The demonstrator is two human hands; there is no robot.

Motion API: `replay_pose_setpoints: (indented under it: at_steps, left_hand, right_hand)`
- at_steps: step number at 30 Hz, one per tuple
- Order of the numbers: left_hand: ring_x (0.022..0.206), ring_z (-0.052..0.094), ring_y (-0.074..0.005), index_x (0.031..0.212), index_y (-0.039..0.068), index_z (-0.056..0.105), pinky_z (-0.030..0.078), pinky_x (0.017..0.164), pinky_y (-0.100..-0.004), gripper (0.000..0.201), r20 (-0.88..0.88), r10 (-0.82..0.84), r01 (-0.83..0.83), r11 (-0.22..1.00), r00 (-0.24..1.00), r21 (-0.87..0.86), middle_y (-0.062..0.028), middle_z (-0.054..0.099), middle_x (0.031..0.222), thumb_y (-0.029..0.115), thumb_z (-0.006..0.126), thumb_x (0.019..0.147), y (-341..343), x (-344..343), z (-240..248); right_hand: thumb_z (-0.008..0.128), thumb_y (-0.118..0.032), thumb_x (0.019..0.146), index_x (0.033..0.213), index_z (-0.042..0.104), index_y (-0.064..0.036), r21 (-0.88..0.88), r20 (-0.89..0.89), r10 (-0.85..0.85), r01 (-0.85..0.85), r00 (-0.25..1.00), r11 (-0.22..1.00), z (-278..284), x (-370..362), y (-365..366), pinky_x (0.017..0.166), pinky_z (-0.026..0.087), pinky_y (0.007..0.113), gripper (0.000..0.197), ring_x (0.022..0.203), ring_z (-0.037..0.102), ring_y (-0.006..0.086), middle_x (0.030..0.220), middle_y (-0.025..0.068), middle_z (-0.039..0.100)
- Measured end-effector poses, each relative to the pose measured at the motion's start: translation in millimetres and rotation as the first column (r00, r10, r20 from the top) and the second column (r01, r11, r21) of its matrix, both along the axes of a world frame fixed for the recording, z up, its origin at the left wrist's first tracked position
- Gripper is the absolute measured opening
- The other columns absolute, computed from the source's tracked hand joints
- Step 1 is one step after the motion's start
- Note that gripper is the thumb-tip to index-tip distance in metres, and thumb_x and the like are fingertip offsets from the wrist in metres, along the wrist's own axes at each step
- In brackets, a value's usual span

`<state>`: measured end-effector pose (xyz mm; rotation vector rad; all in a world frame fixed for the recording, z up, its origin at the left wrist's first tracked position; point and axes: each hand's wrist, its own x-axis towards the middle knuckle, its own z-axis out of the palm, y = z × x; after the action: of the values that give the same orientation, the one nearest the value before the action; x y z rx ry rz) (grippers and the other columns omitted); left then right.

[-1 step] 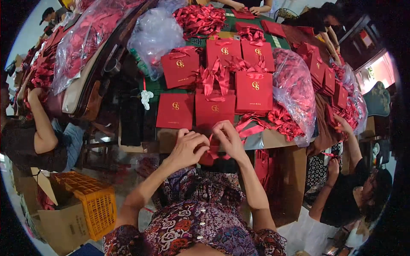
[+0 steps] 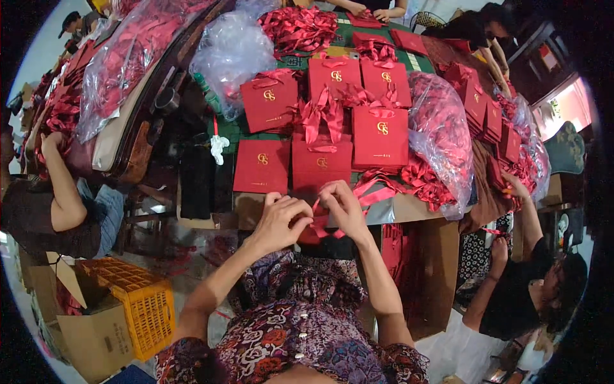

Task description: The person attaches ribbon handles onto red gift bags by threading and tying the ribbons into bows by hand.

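Note:
My left hand (image 2: 283,221) is closed, its fingers curled and pinching at the near edge of the table. My right hand (image 2: 344,210) faces it with thumb and fingers pinched together. Between them a red ribbon (image 2: 325,232) runs from the fingertips and hangs in a loop. Just beyond my hands lies a red paper gift bag (image 2: 322,160) with gold lettering; its lower part is hidden by my fingers. Another red bag (image 2: 261,166) lies flat to its left. To the right sits a stack of red bags (image 2: 380,136) with loose red ribbons (image 2: 384,185) near it.
Further stacked bags (image 2: 270,105) and a ribbon heap (image 2: 299,31) cover the green table. A plastic sack of ribbons (image 2: 440,144) bulges at right, a clear plastic bag (image 2: 233,51) at left. An open carton (image 2: 435,275) and orange crate (image 2: 150,313) flank me. Other people work around.
The ribbon loop below my fingers hangs a little differently and shows more under my right hand. Both hands stay almost in place.

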<state>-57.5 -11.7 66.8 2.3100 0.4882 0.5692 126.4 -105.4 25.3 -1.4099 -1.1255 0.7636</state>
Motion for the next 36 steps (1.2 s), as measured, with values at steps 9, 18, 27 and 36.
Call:
replay_pose_setpoints:
  at_steps: [9, 18, 27, 36]
  left_hand:
    - [0.080, 0.064, -0.0215, 0.088, 0.011, 0.063, 0.034, 0.086, -0.0384, 0.010, 0.015, 0.220, -0.220, 0.975, 0.975, 0.012, -0.0023, 0.067, 0.079, 0.014, 0.071, 0.084, 21.2, 17.0, -9.1]
    - [0.093, 0.059, -0.0246, 0.095, 0.012, 0.062, 0.034, 0.089, -0.0423, 0.013, 0.081, 0.281, -0.291, 0.937, 0.956, 0.191, -0.0041, 0.065, 0.093, 0.016, 0.069, 0.085, 24.5, 50.5, -40.1]
    - [0.095, 0.061, -0.0300, 0.125, 0.002, 0.046, 0.046, 0.080, -0.0394, 0.039, 0.160, 0.298, -0.227, 0.907, 0.941, -0.355, -0.0147, 0.060, 0.097, 0.011, 0.065, 0.092, -55.3, 31.5, -77.0]
    - [0.075, 0.068, -0.0227, 0.110, 0.002, 0.055, 0.050, 0.066, -0.0336, 0.015, -0.023, 0.196, -0.175, 0.804, 0.980, -0.569, -0.0116, 0.068, 0.083, 0.009, 0.057, 0.097, -47.4, -25.9, -75.9]
  right_hand:
    - [0.074, -0.028, 0.086, 0.102, 0.066, -0.0059, -0.315, 0.568, 0.229, -0.048, 0.791, 0.948, -11.1, 11.1, -45.2, 0.083, 0.049, 0.043, 0.029, 0.104, 0.059, 0.0342, 0.107, 0.0177, 0.062]
    - [0.062, -0.013, 0.098, 0.096, 0.057, -0.0072, -0.226, -0.366, -0.091, 0.006, 0.926, 0.974, 3.3, -5.7, -30.6, 0.053, 0.041, 0.020, 0.008, 0.060, 0.051, 0.0031, 0.071, -0.0058, 0.055]
    - [0.061, -0.010, 0.098, 0.101, 0.057, -0.0075, -0.140, -0.478, -0.193, 0.142, 0.857, 0.980, -3.9, -16.7, -0.5, 0.056, 0.046, 0.020, 0.005, 0.070, 0.056, 0.0033, 0.080, -0.0045, 0.058]
    - [0.061, -0.014, 0.098, 0.100, 0.060, -0.0057, -0.122, -0.254, -0.331, 0.310, 0.909, 0.943, -31.8, 10.4, -23.7, 0.056, 0.043, 0.021, 0.009, 0.065, 0.052, 0.0038, 0.079, -0.0046, 0.058]
